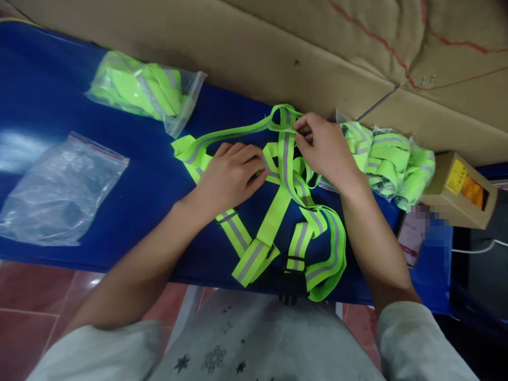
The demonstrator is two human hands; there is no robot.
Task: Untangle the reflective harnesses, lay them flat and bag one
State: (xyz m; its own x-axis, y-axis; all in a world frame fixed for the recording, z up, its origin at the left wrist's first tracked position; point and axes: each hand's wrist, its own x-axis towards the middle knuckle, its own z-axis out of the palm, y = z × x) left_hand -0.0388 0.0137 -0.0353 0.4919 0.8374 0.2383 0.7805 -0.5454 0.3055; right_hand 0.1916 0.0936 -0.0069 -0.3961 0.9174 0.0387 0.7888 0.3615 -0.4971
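A neon-green reflective strap vest (284, 153) with grey stripes lies spread out and partly tangled on the blue table. Black buckles show on its lower straps, and one end loops down at the table's front edge. My left hand (234, 172) rests over its left part, fingers curled and thumb near the index fingertip, at a strap by the middle. At the upper strap junction, my right hand (327, 148) pinches the vest between thumb and fingers. The fingertips of both hands partly cover the straps.
On the blue table (151, 211), a bagged vest (138, 87) lies at the back left and a flat clear zip bag (63, 185) at the left. Several bagged vests (391, 156), a cardboard box (456, 190) and a phone (410, 238) are on the right. Brown cardboard (257, 47) borders the back.
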